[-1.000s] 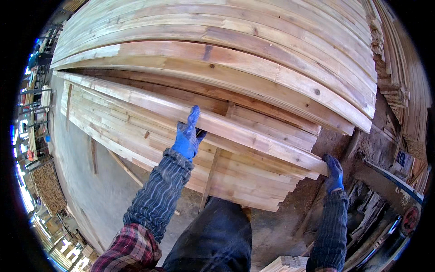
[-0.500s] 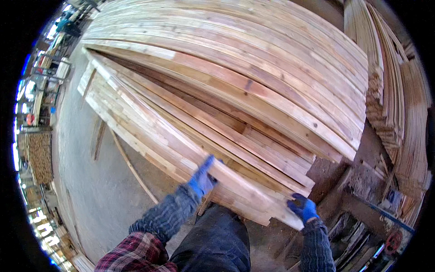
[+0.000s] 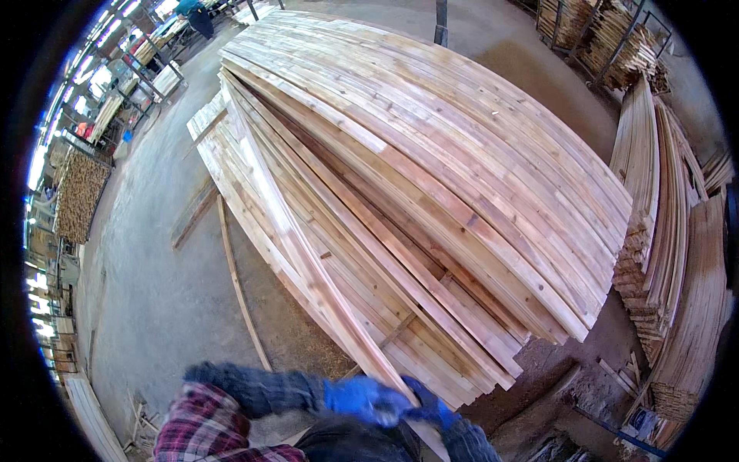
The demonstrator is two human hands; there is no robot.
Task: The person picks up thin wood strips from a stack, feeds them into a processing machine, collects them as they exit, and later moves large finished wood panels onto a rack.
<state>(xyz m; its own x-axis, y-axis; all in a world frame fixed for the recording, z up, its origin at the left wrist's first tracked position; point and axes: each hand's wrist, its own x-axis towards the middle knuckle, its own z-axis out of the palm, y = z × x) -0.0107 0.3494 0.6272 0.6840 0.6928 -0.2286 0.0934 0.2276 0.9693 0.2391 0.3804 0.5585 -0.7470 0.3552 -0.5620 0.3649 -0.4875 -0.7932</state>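
At the far left, stacked wood [image 3: 81,192] fills a rack-like frame beside the lit windows; what kind of pieces they are is too small to tell. Below it, more boards [image 3: 92,420] lie along the floor's edge. The concrete floor [image 3: 154,254] carries two loose slats: a short one [image 3: 192,215] and a long thin one [image 3: 239,285] running beside the big pile.

At the bottom, the left hand [image 3: 358,399], in a blue glove with a plaid and dark knit sleeve, meets the near end of a plank [image 3: 308,262]. This plank lies on the left part of the pile and runs from the hands up toward the far end. The fingers seem curled over its end, but blur hides how tightly. Just to its right, the right hand [image 3: 431,412], also blue-gloved, sits at the same plank end, touching the left hand; its grip cannot be told either.

The pile [image 3: 431,177] of long pale planks fills the middle, in two levels: a lower left layer and a higher right stack.

Further right, another stack [image 3: 654,231] stands on edge-worn ends, well apart from the hands. At the top right, bundles of sticks [image 3: 608,38] sit in metal racks.
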